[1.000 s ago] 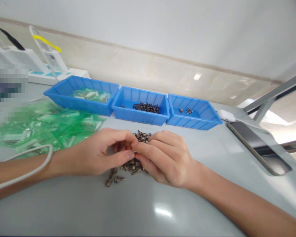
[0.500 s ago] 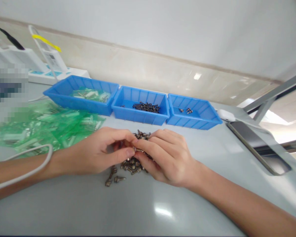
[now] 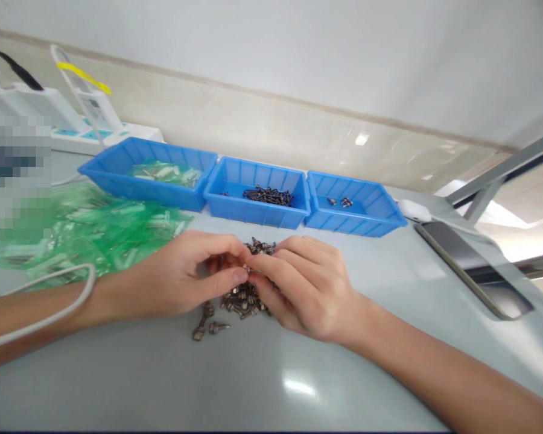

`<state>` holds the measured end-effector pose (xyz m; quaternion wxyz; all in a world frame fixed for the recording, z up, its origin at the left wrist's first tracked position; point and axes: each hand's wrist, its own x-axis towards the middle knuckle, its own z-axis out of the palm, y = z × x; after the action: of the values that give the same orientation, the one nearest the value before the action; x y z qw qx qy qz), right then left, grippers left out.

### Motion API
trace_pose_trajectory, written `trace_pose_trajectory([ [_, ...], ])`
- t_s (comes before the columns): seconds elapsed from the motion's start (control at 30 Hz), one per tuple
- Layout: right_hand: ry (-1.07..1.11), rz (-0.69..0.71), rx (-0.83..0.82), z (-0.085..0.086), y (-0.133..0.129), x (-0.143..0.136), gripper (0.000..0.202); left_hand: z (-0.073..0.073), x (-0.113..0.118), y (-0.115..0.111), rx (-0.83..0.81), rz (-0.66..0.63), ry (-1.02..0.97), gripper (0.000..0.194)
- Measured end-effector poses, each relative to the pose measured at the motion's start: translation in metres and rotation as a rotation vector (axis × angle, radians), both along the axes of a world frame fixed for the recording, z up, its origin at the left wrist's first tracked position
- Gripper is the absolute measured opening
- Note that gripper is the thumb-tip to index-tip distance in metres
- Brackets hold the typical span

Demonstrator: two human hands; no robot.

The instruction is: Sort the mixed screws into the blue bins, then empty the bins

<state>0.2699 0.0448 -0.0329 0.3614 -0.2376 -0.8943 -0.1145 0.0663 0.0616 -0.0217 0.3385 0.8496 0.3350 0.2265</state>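
My left hand (image 3: 208, 265) and my right hand (image 3: 305, 286) meet fingertip to fingertip over a pile of screws (image 3: 247, 301). Both are closed in a pinch on one small metal screw (image 3: 247, 268), mostly covered by the fingers. The pile is of dark, bronze-coloured screws with hex heads, partly hidden under my hands. A few loose screws (image 3: 199, 330) lie apart at the pile's near left side.
Behind my hands stand a left blue bin (image 3: 149, 191) with green packets, a middle blue bin (image 3: 257, 216) with dark screws and a right blue bin (image 3: 357, 225) with a few screws. Green bags (image 3: 104, 235) lie left, a phone (image 3: 473, 268) right. A white cable (image 3: 88, 289) crosses my left forearm.
The screw between my fingertips has turned and now shows less. My fingers have shifted slightly, while the pile and bins stay as they were.
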Motion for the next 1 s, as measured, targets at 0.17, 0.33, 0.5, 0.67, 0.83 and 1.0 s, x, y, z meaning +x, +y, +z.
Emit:
trace_pose_trajectory([
  [0.17, 0.003, 0.015, -0.056, 0.0000, 0.0001, -0.0001, 0.011, 0.0000, -0.0004, -0.0002, 0.010, -0.013, -0.004, 0.013],
  [0.33, -0.015, 0.026, -0.074, -0.0003, 0.0006, -0.0004, 0.009, 0.0010, -0.0007, -0.0014, 0.010, -0.036, 0.009, 0.012],
  [0.5, -0.028, 0.034, -0.079, 0.0012, 0.0004, -0.0005, 0.012, 0.0002, -0.0005, -0.0023, 0.017, -0.044, 0.000, 0.011],
  [0.67, -0.039, 0.038, -0.084, 0.0018, 0.0011, -0.0011, 0.013, 0.0024, 0.0005, -0.0037, 0.029, -0.037, 0.016, 0.012],
  [0.83, -0.062, 0.026, -0.104, 0.0019, 0.0015, -0.0011, 0.014, 0.0023, 0.0001, -0.0035, 0.024, -0.032, 0.053, 0.013],
  [1.0, -0.072, 0.021, -0.109, 0.0024, 0.0009, -0.0012, 0.014, -0.0010, -0.0005, -0.0017, 0.071, -0.050, 0.039, 0.011],
])
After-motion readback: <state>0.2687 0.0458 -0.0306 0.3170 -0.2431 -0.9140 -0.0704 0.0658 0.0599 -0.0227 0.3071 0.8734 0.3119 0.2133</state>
